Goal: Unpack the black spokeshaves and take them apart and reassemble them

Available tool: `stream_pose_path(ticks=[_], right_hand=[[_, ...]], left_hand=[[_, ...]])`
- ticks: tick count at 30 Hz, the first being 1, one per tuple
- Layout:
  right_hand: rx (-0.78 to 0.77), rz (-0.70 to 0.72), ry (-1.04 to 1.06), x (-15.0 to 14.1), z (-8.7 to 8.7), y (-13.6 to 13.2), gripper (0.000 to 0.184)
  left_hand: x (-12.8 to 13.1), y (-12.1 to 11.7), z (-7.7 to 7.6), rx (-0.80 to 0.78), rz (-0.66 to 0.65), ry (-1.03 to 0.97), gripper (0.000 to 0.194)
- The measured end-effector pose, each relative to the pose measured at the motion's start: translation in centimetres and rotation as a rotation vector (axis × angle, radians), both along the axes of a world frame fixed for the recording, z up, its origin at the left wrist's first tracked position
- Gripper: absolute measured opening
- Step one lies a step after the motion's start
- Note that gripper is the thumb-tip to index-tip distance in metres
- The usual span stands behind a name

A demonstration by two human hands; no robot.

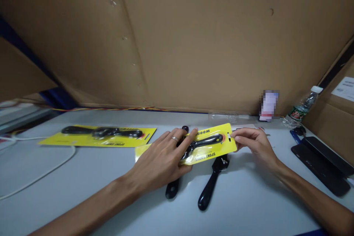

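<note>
A yellow blister-packed spokeshave (208, 151) is tilted just above the table, its black handle visible under clear plastic and the card's print upside down to me. My left hand (160, 160), with a ring on one finger, lies across its middle and left part, fingers on top and thumb at the near edge. At the card's right end, by the hanging slot, the fingertips of my right hand (256, 143) pinch it. Below the pack lie a loose black spokeshave (209, 190) and another black handle (172, 188), both partly covered.
Another packed spokeshave (105, 138) lies at left on the table (116, 195). A white cable (47, 175) curves along the left. On the right are a phone (269, 106), a plastic bottle (301, 108) and a black case (320, 166). Cardboard (193, 44) walls the back.
</note>
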State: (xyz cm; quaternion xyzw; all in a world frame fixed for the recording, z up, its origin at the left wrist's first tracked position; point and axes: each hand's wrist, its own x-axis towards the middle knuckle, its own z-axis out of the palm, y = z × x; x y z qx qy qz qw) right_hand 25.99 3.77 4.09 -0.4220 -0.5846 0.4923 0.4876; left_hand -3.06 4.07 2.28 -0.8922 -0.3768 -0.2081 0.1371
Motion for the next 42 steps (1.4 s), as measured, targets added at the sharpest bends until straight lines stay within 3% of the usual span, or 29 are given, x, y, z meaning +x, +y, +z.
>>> stream_pose_path(ticks=[6, 15, 23, 26, 31, 36, 42], right_hand=[[0.044, -0.076, -0.031, -0.3, 0.4, -0.4, 0.015], [-0.02, -0.163, 0.082, -0.7, 0.3, -0.3, 0.038], [-0.017, -0.247, 0.078, 1.1, 0.3, 1.4, 0.039], [-0.107, -0.207, 0.084, 1.2, 0.5, 1.4, 0.041], [-0.182, -0.095, 0.055, 0.1, 0.8, 0.4, 0.041], [-0.14, -0.12, 0.035, -0.7, 0.8, -0.4, 0.04], [-0.131, -0.089, 0.067, -1.1, 0.7, -0.7, 0.036]], left_hand=[[-0.1, 0.0, 0.0, -0.003, -0.024, -0.001, 0.08], [0.4, 0.2, 0.2, -0.09, 0.01, 0.026, 0.071], [0.8, 0.5, 1.0, -0.154, 0.079, 0.051, 0.059], [0.8, 0.6, 0.9, -0.195, 0.087, 0.014, 0.059], [0.7, 0.7, -0.2, -0.261, 0.068, -0.02, 0.077], [1.3, 0.5, 0.1, -0.296, -0.048, -0.034, 0.054], [1.5, 0.6, 0.6, -0.335, 0.0, 0.002, 0.04]])
